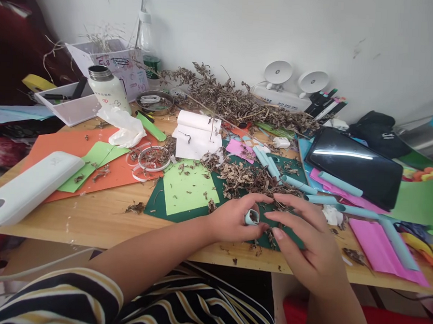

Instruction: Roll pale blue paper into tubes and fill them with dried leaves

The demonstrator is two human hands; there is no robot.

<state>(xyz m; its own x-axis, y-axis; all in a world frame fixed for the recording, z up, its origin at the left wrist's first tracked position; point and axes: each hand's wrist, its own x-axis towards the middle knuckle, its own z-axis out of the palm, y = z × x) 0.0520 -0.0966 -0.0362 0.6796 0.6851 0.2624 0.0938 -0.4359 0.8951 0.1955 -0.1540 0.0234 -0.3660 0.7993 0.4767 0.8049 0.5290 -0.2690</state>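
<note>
My left hand [233, 216] is wrapped around a light-blue paper tube [250, 219], whose open end faces up toward me. Dark bits, apparently dried leaf, show inside it. Close by on the right, my right hand [307, 239] has its fingers apart, the tips near the tube with nothing visible between them. Just beyond both hands, a heap of crumbled dried leaves [237, 178] lies on a dark green mat [156, 205]. A light-green paper square [186, 187] with scattered leaf bits is left of the heap. More blue tubes [298, 184] lie in a row to the right.
Dried leafy branches [220, 97] stretch along the wall. On the left stand a white flask [109, 91] and a long white device [32, 186] on orange paper [50, 146]. A black tablet [354, 167], pink paper [386, 250] and marker pens [326, 105] occupy the right.
</note>
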